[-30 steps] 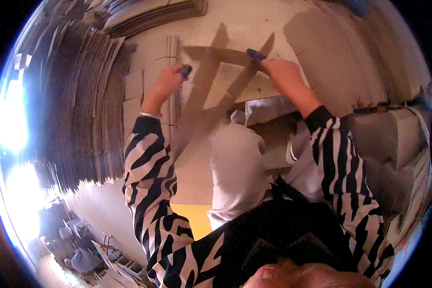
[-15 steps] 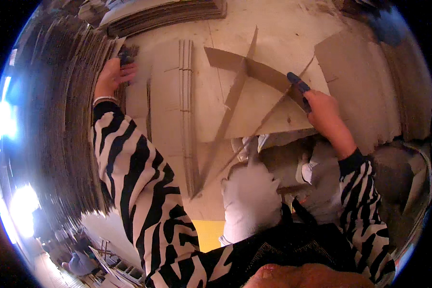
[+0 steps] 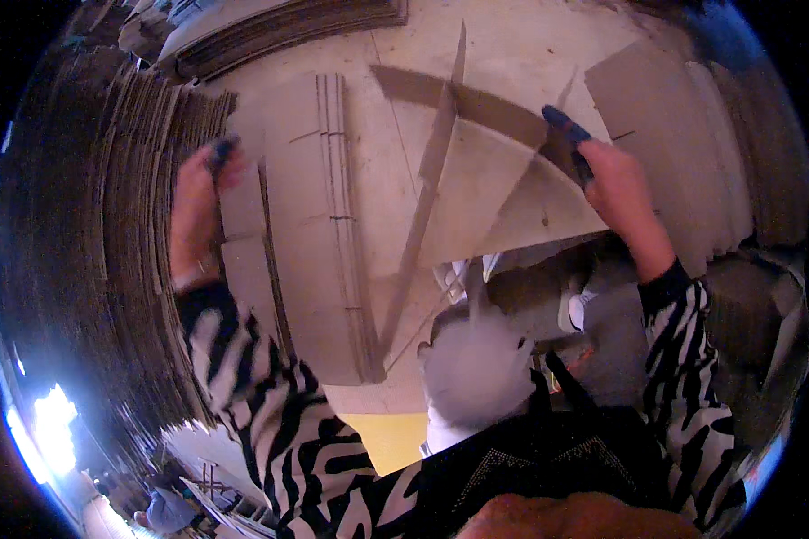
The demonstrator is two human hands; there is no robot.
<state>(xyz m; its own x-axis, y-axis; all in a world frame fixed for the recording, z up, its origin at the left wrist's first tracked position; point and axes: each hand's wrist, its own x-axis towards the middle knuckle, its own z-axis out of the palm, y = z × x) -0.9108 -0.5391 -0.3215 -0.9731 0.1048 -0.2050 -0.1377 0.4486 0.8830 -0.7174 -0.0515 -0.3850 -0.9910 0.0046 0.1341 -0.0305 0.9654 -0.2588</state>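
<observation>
The right hand (image 3: 616, 184), upper right, grips a folded cardboard sheet (image 3: 503, 193). The left hand (image 3: 198, 202) reaches the flat stack (image 3: 297, 225) at left; its grip is unclear. Taking another sheet seems in hand.

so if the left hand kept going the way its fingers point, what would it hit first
Probably the stacked cardboard sheets just past the left hand; its blue fingertips already sit at the stack's edge, though depth is unclear.

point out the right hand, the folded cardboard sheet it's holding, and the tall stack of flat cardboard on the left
right hand (image 3: 616, 184), head view, back of the hand.
folded cardboard sheet (image 3: 499, 193), head view, its flat pale panel.
stack of flat cardboard (image 3: 90, 269), head view, the layered edges.
</observation>
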